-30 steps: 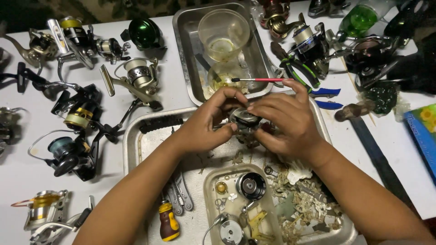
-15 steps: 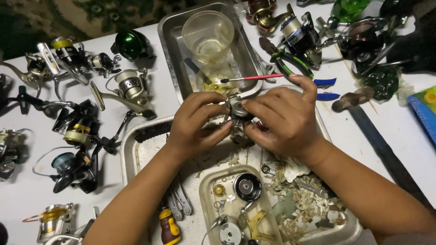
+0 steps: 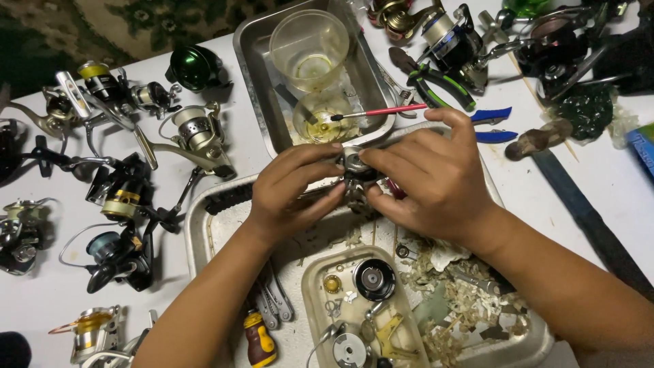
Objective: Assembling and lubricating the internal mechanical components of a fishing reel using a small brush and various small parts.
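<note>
- White surface (image 3: pixel 606 177), seen from above, crowded with fishing reels and tools; a dark patterned floor covering shows along the upper left of the frame.
- Left hand (image 3: pixel 289 191) and right hand (image 3: pixel 429 180), frame centre: both clenched on a small grey reel body (image 3: pixel 355 170), fingertips meeting over its top. The reel body is held above the far edge of a large metal tray (image 3: pixel 197 225); the fingers hide most of it.
- Large metal tray, lower centre: holds pale scraps and shavings (image 3: pixel 470 300), and a smaller oblong dish (image 3: pixel 313 293) with a black spool (image 3: pixel 374 279), a small yellow round part (image 3: pixel 332 283) and other metal parts. The forearms cross over the tray and cover part of its contents.
- Yellow-handled tool (image 3: pixel 259 337) and flat metal wrenches (image 3: pixel 276 300), lower centre, partly under the left forearm.
- Second metal tray (image 3: pixel 252 61), upper centre: holds a clear plastic cup (image 3: pixel 310 48) and a small glass bowl (image 3: pixel 320 119) with yellowish liquid. A red-handled brush (image 3: pixel 381 112) rests with its tip in the bowl.
- Left of the frame: several spinning reels (image 3: pixel 122 197) lie close together; a green spool (image 3: pixel 194 68) sits above them.
- Upper right: more reels (image 3: pixel 449 37), green-handled pliers (image 3: pixel 443 85) and blue-handled pliers (image 3: pixel 494 126) just behind the right hand.
- Right edge: a long dark blade (image 3: pixel 586 211) lies diagonally.
</note>
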